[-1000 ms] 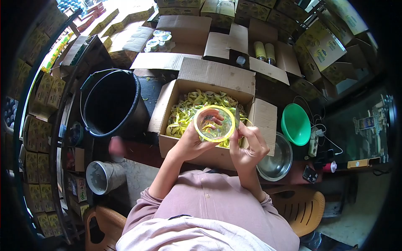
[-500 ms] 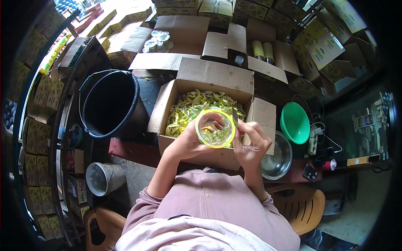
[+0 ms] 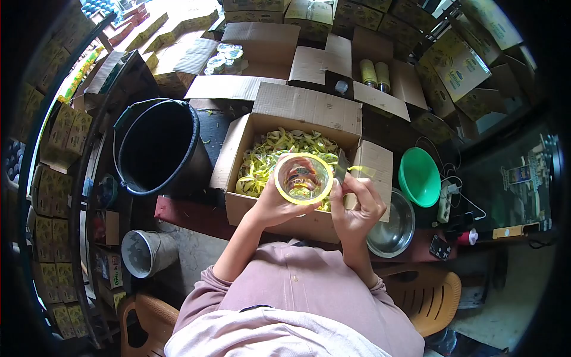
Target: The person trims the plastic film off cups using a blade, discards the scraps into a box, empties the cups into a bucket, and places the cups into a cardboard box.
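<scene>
A clear plastic cup (image 3: 303, 178) with a yellow rim is held over the near edge of an open cardboard box (image 3: 307, 113). My left hand (image 3: 272, 202) is wrapped round the cup's left side. My right hand (image 3: 355, 208) pinches a dark flat blade (image 3: 341, 166) close to the cup's right rim. A thin yellow-green strip (image 3: 361, 170) sticks out by my right fingertips. Yellow-green strips (image 3: 291, 143) fill the box behind the cup.
A large black bucket (image 3: 157, 149) and a smaller grey bucket (image 3: 150, 253) stand at the left. On the right are a green bowl (image 3: 420, 177) and a metal bowl (image 3: 395, 229). Beyond the box, an open carton (image 3: 262, 47) holds several cups.
The blade has tilted and moved slightly right of the rim, and a yellow-green strip now shows by my right fingers. The cup has shifted slightly up and left since half a second ago.
</scene>
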{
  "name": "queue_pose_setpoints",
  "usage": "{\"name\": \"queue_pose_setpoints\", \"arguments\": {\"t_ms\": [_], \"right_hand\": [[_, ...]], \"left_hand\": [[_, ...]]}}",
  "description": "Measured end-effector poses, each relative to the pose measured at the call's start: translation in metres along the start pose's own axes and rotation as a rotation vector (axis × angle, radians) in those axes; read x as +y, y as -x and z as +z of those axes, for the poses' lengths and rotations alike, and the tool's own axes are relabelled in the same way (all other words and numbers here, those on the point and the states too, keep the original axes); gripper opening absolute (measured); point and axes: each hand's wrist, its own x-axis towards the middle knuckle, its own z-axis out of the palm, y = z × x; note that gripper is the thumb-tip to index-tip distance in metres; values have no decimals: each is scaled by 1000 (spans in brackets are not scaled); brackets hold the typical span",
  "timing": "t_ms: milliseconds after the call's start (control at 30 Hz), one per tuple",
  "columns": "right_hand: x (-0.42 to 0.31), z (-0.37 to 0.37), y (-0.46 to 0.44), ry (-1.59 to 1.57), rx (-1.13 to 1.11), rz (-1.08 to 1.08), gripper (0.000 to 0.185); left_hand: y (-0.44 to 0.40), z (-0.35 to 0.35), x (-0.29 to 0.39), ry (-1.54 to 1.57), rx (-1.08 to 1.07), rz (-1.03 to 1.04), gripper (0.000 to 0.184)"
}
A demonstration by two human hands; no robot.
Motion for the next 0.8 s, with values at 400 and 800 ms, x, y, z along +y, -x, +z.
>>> {"name": "queue_pose_setpoints", "arguments": {"t_ms": [400,800], "right_hand": [[-9,0,6,51,24,-53,21],[-8,3,6,49,-1,-51,14]], "left_hand": [[5,-5,-5,-52,63,-29,74],[4,-6,-3,-288,3,166,77]]}}
